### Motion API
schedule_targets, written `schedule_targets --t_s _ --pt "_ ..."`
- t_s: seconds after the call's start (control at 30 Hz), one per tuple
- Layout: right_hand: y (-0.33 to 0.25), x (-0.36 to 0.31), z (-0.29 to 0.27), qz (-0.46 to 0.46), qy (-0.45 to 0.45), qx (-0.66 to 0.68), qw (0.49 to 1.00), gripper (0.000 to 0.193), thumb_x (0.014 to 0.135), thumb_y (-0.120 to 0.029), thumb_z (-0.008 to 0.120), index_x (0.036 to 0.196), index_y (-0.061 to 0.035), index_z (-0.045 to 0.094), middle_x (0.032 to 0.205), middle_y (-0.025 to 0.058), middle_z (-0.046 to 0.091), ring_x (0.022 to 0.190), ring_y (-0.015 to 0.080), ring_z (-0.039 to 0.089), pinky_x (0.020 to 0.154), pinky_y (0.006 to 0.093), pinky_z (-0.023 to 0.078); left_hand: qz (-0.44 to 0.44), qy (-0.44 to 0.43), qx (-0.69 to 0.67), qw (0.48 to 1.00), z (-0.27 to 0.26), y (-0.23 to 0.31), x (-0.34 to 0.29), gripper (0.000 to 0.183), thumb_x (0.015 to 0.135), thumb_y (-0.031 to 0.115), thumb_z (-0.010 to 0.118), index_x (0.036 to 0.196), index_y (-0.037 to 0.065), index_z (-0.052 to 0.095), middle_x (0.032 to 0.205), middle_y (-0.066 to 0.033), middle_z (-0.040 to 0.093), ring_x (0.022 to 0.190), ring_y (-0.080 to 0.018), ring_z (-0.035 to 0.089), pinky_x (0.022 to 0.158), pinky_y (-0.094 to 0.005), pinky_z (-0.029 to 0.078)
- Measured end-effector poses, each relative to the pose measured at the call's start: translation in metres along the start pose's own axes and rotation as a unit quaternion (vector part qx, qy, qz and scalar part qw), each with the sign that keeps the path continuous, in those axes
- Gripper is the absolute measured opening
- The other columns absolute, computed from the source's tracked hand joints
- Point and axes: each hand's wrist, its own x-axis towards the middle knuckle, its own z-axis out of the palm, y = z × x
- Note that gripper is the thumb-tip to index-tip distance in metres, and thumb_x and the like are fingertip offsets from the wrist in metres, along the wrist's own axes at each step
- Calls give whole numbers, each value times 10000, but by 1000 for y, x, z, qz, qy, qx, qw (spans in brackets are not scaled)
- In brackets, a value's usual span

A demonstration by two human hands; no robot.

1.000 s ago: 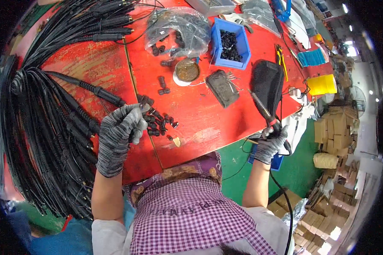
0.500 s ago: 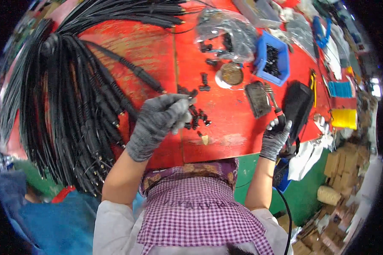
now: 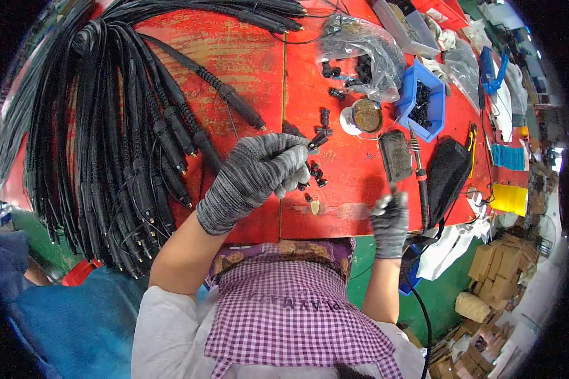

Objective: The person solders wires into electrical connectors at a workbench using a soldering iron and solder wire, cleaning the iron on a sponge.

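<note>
My left hand [image 3: 259, 170], in a grey knit glove, is closed in a pinch. A small black plastic part [image 3: 318, 141] shows at its fingertips. Beneath and beyond that hand, several similar black parts [image 3: 317, 174] are scattered on the red table [image 3: 341, 215]. My gloved right hand [image 3: 389, 221] is over the table's front edge, its fingers smeared by motion, and whether anything is in them is unclear. Just right of it lies a soldering iron [image 3: 422, 183], apart from the hand. A dark, flat rectangular tray [image 3: 396, 155] sits between the iron and the loose parts.
Bundled black cables [image 3: 120, 145] cover the left side. Beyond the parts stand a round tin of brown material [image 3: 367, 115], a clear plastic bag [image 3: 376, 60] and a blue bin [image 3: 437, 120] of black pieces. A black pouch [image 3: 450, 180] and yellow-handled tool [image 3: 471, 146] lie right.
My right hand has let go of the soldering iron and moved left; the iron now lies on the table. The view has shifted, and my left hand stays pinched near the small parts.
</note>
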Motion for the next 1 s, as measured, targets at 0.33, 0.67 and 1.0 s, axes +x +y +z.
schedule_targets --t_s 0.33,0.67,1.0 --pt "37 -6 168 -176 -274 -485 811 286 825 -167 540 1075 -30 520 849 7 547 734 74 502 685 209 418 -9 -12 15 1000 -1 11 -11 209 846 170 503 957 1 555 678 -30 579 559 -53 505 472 -180 391" --pt "47 4 210 -117 -344 -460 810 191 823 -147 550 971 -27 562 866 19 559 806 89 516 732 228 411 46 -25 -18 998 -19 17 -22 207 842 100 483 1017 -3 525 721 -31 576 598 -64 510 540 -197 424" --pt "54 3 227 -75 -349 -408 840 207 809 -218 573 936 -53 577 863 -7 580 765 61 492 692 213 406 110 -29 -79 990 -27 28 -31 237 810 37 500 1046 15 503 746 -44 567 618 -74 504 568 -214 436"
